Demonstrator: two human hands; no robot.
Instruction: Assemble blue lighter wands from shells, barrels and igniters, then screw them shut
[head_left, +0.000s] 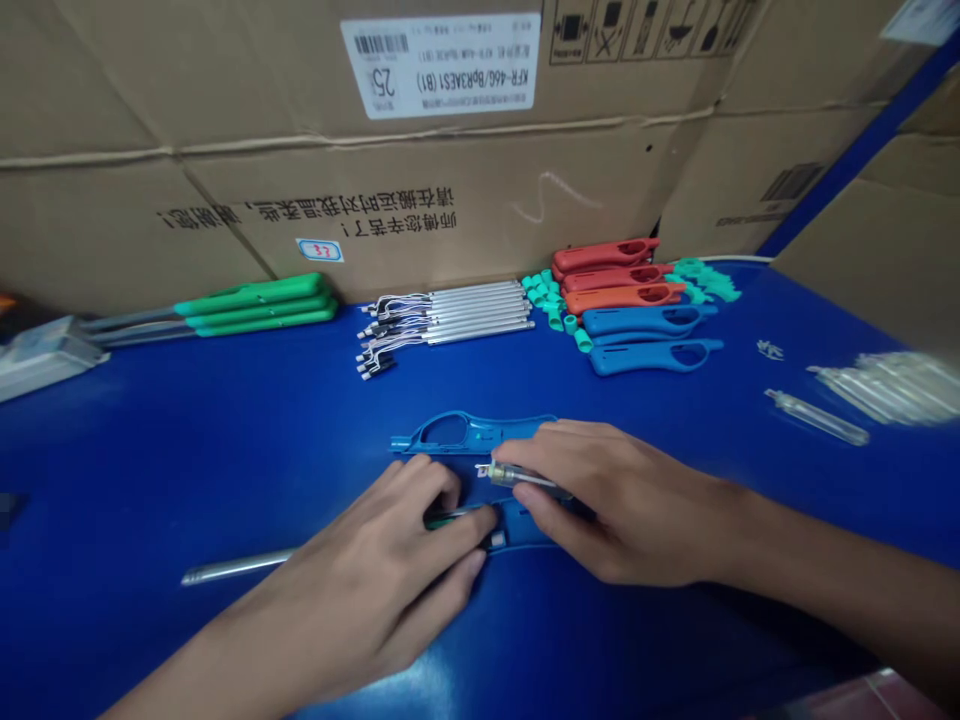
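My right hand is closed, thumb and fingers pinching a clear lighter fuel tank with a fitting on its left end. It holds the tank just above a blue lighter shell half. Bent over that shell half's left part, my left hand grips it, its fingers hiding much of the inside. A silver metal tube sticks out to the left from under my left hand. Right behind both hands lies another blue shell half, inner side up, its right end partly covered by my right hand.
Silver tubes with wires lie in a row at the back. Red shells, blue shells and green caps are right of them. Green lighters lie left, clear tanks far right. Cardboard walls the back.
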